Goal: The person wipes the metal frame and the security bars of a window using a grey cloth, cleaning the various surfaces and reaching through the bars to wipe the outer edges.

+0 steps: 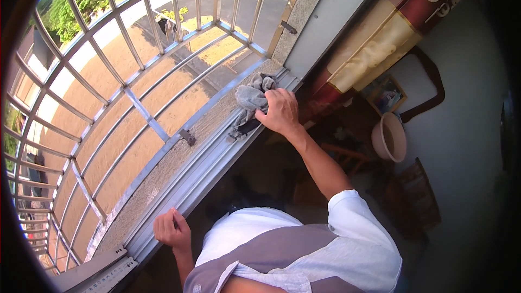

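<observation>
Bunched grey cloth [251, 99] lies on the metal window track [184, 182], towards the far end of the sill. My right hand [280, 110] is closed over the cloth, its fingers pressing it against the track; a darker part of the cloth trails below my thumb. Lower down, my left hand [172, 228] rests by the inner edge of the same track. Its fingers are curled in, and nothing shows in them.
A barred metal cage [142, 111] encloses the outer side of the rough sill [146, 198]. Red and gold curtains [374, 49] hang at the right. Inside the dim room are a pale basin [389, 137], a framed picture [386, 95] and wooden chairs [415, 195].
</observation>
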The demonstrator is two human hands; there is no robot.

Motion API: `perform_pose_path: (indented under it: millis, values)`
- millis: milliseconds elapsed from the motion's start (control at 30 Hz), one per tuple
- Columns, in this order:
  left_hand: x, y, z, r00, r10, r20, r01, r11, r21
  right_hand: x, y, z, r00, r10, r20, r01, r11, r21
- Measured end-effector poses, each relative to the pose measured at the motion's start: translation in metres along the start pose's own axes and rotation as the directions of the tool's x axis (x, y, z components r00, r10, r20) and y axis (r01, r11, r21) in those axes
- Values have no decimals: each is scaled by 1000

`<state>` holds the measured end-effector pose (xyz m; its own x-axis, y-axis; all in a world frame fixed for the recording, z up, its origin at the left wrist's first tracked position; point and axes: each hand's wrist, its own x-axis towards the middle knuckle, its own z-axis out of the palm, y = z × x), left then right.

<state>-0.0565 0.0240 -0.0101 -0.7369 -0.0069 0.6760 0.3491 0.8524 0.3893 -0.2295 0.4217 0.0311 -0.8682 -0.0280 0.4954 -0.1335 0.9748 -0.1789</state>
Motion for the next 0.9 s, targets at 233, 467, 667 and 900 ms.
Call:
perform_pose_path:
  millis: [233, 467, 667, 900]
  values:
    - [4, 1, -2, 1000, 3, 3, -3, 1000, -9, -2, 4, -2, 1000, 11, 1, -11, 960, 281]
    - [6, 2, -1, 999, -18, 28, 20, 999, -40, 52, 103, -12, 995, 62, 80, -50, 988, -146]
    - [3, 1, 0, 1000, -10, 13, 9, 1000, 4, 15, 54, 20, 994, 22, -102, -33, 994, -103]
    - [5, 3, -1, 1000, 4, 16, -4, 1000, -4, 13, 57, 15, 990, -98, -97, 89, 991, -98]
